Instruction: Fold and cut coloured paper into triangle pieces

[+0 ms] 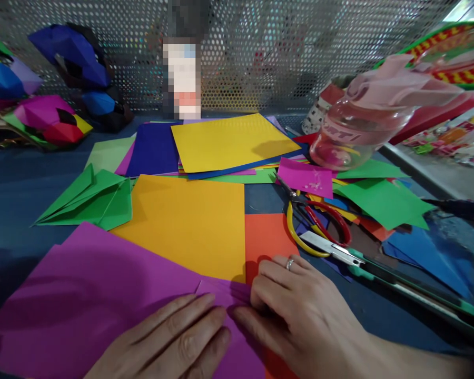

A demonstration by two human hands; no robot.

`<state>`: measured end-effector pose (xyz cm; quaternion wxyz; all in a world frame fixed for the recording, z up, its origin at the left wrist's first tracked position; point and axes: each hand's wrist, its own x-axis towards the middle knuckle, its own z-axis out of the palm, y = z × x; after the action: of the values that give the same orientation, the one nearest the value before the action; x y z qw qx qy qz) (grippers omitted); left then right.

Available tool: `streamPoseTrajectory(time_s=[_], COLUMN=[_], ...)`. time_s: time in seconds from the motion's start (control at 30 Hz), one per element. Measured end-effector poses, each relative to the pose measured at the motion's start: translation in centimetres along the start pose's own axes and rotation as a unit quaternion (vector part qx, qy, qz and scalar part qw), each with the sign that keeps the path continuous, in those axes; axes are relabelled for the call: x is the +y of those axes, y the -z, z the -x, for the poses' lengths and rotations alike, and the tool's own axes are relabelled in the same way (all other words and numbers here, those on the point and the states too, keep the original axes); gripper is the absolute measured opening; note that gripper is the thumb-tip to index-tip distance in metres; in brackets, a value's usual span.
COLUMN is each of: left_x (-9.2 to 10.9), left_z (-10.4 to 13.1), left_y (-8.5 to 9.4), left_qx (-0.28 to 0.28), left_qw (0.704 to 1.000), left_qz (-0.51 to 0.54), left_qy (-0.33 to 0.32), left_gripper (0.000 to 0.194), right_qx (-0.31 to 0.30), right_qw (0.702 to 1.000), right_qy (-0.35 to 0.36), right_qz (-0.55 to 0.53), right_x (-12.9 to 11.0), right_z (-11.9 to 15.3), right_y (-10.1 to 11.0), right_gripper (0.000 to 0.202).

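A large sheet of purple paper (82, 295) lies in front of me, with a narrow fold along its right part. My left hand (177, 337) rests on it with fingers stretched flat. At the fold, my right hand (292, 305), a ring on one finger, has its fingers curled and pinches the purple paper's edge between thumb and forefinger. Under the purple sheet lie an orange-yellow sheet (193, 226) and a red-orange sheet (268, 237). A folded green paper piece (90, 202) sits beyond them on the left.
Scissors (316, 221) and a green-handled utility knife (339, 252) lie right of my hands, beside paper scraps (383, 200). A pink-lidded plastic jar (359, 126) stands behind. Stacked coloured sheets (229, 142) lie at the back before a perforated metal panel (134, 58). Faceted paper masks (75, 58) are at far left.
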<state>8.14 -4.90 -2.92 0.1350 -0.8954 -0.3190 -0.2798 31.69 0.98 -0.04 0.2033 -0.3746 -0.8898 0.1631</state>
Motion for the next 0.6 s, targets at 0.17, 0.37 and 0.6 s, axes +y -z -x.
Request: streamPoseTrajectory(time_s=[0.17, 0.37, 0.6], left_x=[-0.20, -0.10, 0.16], left_z=[0.52, 0.33, 0.52], left_y=[0.15, 0.43, 0.79], left_qx=[-0.021, -0.012, -0.004], left_qw=[1.000, 0.998, 0.995], left_qz=[-0.001, 0.025, 0.056], left_qy=[0.014, 0.058, 0.086], left_gripper=[0.042, 0.036, 0.028], right_qx=[-0.003, -0.004, 0.004], right_qw=[1.000, 0.999, 0.996], right_qy=[-0.010, -0.002, 0.040], right_qz=[-0.026, -0.046, -0.083], right_x=[0.14, 0.28, -0.66], right_z=[0.22, 0.28, 1.03], right_y=[0.27, 0.58, 0.93], right_gripper=[0.040, 0.035, 0.031])
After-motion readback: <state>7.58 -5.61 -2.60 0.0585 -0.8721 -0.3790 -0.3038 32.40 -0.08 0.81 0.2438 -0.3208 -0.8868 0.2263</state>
